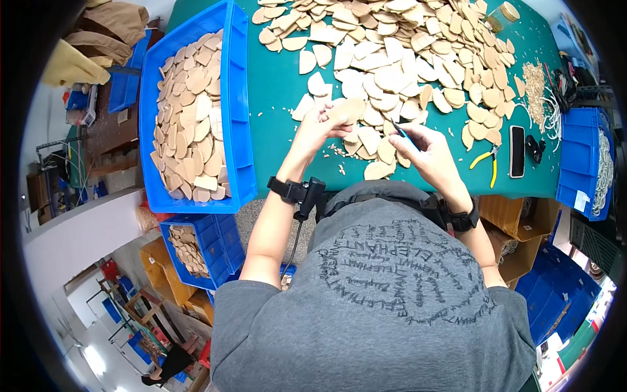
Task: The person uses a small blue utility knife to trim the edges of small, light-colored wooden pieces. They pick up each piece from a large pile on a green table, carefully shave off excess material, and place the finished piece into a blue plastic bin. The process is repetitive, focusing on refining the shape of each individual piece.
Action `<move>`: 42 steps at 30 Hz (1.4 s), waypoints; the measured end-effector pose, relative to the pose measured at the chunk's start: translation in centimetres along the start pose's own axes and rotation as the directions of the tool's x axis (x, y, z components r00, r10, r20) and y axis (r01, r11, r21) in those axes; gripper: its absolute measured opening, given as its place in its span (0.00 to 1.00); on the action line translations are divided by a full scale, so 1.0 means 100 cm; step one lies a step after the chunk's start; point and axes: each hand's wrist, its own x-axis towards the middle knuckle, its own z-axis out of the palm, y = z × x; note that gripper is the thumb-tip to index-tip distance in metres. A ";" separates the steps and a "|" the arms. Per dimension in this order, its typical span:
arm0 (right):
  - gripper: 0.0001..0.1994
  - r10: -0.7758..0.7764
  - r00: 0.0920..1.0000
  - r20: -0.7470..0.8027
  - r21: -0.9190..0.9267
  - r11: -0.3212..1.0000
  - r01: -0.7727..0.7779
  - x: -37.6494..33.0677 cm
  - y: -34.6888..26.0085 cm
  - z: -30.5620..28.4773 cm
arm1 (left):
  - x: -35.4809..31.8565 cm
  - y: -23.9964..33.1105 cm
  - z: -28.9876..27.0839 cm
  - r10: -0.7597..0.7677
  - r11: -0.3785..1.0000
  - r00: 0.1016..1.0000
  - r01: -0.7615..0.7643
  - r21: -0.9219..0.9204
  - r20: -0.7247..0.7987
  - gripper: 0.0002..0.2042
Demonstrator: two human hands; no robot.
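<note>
My left hand [318, 134] is closed on a flat, half-round tan piece [353, 110], which it holds above the green tabletop [277, 140]. In my right hand [428, 153] is a slim blue tool with a dark tip [402, 133], gripped like a pen and pointing toward the far left. The tip is apart from the held piece, and its exact kind is too small to make out. A big heap of similar tan pieces [385, 75] spreads beyond both hands, and a few lie between them. My left fingertips are partly hidden by the piece.
A blue crate [236, 124] full of tan pieces stands at the left. To the right lie yellow-handled pliers [490, 166], a black phone [516, 151] and a pile of shavings [534, 91]. A blue bin with cords [578, 153] and a jar [503, 16] stand farther right.
</note>
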 end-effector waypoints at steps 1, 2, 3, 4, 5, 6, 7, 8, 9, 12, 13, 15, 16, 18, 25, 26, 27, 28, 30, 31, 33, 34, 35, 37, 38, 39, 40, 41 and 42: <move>0.19 0.002 1.000 0.011 0.025 1.000 -0.003 0.000 -0.001 0.002 | -0.013 0.018 0.009 -0.055 0.989 0.998 0.060 -0.133 0.036 0.17; 0.19 0.001 1.000 0.023 0.050 0.999 -0.002 0.001 -0.002 0.004 | -0.024 0.032 0.016 -0.022 0.986 0.997 0.033 -0.162 0.070 0.16; 0.19 -0.003 0.999 0.037 0.074 0.997 0.000 0.002 -0.003 0.005 | -0.034 0.043 0.022 0.014 0.982 0.995 0.006 -0.191 0.101 0.16; 0.20 -0.006 0.998 0.058 0.063 0.998 0.003 0.003 -0.006 0.004 | -0.039 0.051 0.026 0.053 0.975 0.990 -0.024 -0.220 0.128 0.15; 0.20 -0.021 0.998 0.060 0.082 0.996 0.016 0.003 -0.006 0.005 | -0.041 0.056 0.027 0.048 0.981 0.987 -0.018 -0.192 0.155 0.15; 0.20 -0.038 0.997 0.061 0.101 0.994 0.031 0.004 -0.006 0.005 | -0.043 0.059 0.028 0.044 0.986 0.982 -0.014 -0.164 0.183 0.14; 0.20 -0.053 0.997 0.060 0.120 0.992 0.046 0.004 -0.006 0.006 | -0.044 0.060 0.029 0.039 0.991 0.977 -0.010 -0.135 0.212 0.13; 0.21 -0.033 0.997 0.076 0.092 0.995 0.026 0.005 -0.008 0.004 | -0.044 0.057 0.031 0.077 0.980 0.979 -0.040 -0.196 0.186 0.11; 0.21 -0.012 0.996 0.092 0.061 0.998 0.007 0.005 -0.013 0.000 | -0.044 0.057 0.035 0.101 0.975 0.982 -0.067 -0.212 0.157 0.10; 0.22 -0.035 0.999 0.035 0.051 0.998 0.033 0.008 -0.009 -0.002 | -0.034 0.051 0.049 0.154 0.967 0.987 -0.140 -0.212 0.051 0.09; 0.22 -0.057 0.998 -0.002 0.059 0.997 0.057 0.008 -0.005 -0.002 | -0.023 0.037 0.044 0.160 0.984 0.987 -0.160 -0.077 -0.007 0.10; 0.20 -0.032 0.999 -0.032 0.068 0.997 0.034 0.005 -0.003 -0.005 | 0.002 0.003 0.028 0.196 0.966 0.973 -0.170 0.197 -0.122 0.12; 0.19 -0.005 1.000 -0.024 0.095 0.995 0.007 0.002 -0.003 -0.008 | 0.013 -0.009 0.019 0.181 0.937 0.975 -0.132 0.324 -0.127 0.15; 0.18 0.029 0.999 -0.018 0.123 0.992 -0.026 -0.001 0.001 -0.012 | 0.030 -0.030 0.004 0.148 0.830 0.979 -0.048 0.555 -0.137 0.20; 0.17 0.042 0.998 -0.040 0.107 0.994 -0.037 -0.005 0.007 -0.018 | 0.054 -0.043 0.031 0.281 0.374 0.958 -0.052 0.926 -0.060 0.22; 0.17 0.032 0.998 -0.048 0.111 0.993 -0.027 -0.004 0.006 -0.018 | 0.056 -0.051 0.029 0.357 0.419 0.933 -0.111 0.901 -0.051 0.19; 0.17 0.036 0.998 -0.055 0.108 0.994 -0.030 -0.004 0.006 -0.019 | 0.054 -0.048 0.032 0.310 0.570 0.949 -0.135 0.810 -0.061 0.17; 0.17 0.039 0.997 -0.060 0.104 0.994 -0.033 -0.003 0.005 -0.019 | 0.050 -0.044 0.032 0.260 0.705 0.964 -0.144 0.694 -0.064 0.16; 0.18 0.031 0.998 -0.055 0.075 0.997 -0.027 -0.002 0.006 -0.020 | 0.036 -0.027 0.036 0.282 0.836 0.959 -0.239 0.494 -0.015 0.14; 0.18 0.039 0.998 -0.045 0.058 0.998 -0.036 -0.001 0.004 -0.019 | 0.029 -0.018 0.036 0.210 0.939 0.976 -0.218 0.266 0.056 0.16; 0.18 0.051 0.999 -0.015 0.021 0.999 -0.051 0.001 -0.002 -0.018 | 0.002 0.011 0.046 0.125 0.985 0.984 -0.138 0.102 0.128 0.20; 0.19 0.004 1.000 -0.030 0.054 0.999 -0.002 0.002 0.000 -0.015 | -0.008 0.023 0.049 0.164 0.980 0.977 -0.176 0.089 0.135 0.20; 0.17 -0.005 1.000 -0.005 0.057 0.998 0.005 0.003 -0.001 -0.015 | -0.018 0.033 0.050 0.204 0.973 0.969 -0.216 0.076 0.136 0.21; 0.16 -0.025 0.999 0.046 0.063 0.998 0.022 0.007 -0.006 -0.016 | -0.032 0.049 0.051 0.267 0.957 0.955 -0.278 0.079 0.128 0.20; 0.16 -0.028 0.997 0.076 0.098 0.995 0.020 0.008 -0.007 -0.016 | -0.038 0.055 0.051 0.288 0.949 0.950 -0.300 0.095 0.120 0.20; 0.17 -0.022 0.995 0.096 0.132 0.991 0.009 0.009 -0.010 -0.016 | -0.043 0.060 0.052 0.311 0.940 0.944 -0.323 0.111 0.115 0.19; 0.17 -0.017 0.993 0.115 0.167 0.986 -0.002 0.009 -0.014 -0.015 | -0.046 0.064 0.052 0.306 0.940 0.945 -0.319 0.118 0.114 0.19; 0.17 -0.011 0.991 0.133 0.200 0.980 -0.016 0.010 -0.017 -0.015 | -0.049 0.067 0.053 0.301 0.941 0.947 -0.314 0.125 0.115 0.19; 0.18 -0.014 0.992 0.126 0.208 0.978 -0.013 0.009 -0.017 -0.013 | -0.051 0.070 0.054 0.296 0.941 0.948 -0.310 0.132 0.119 0.18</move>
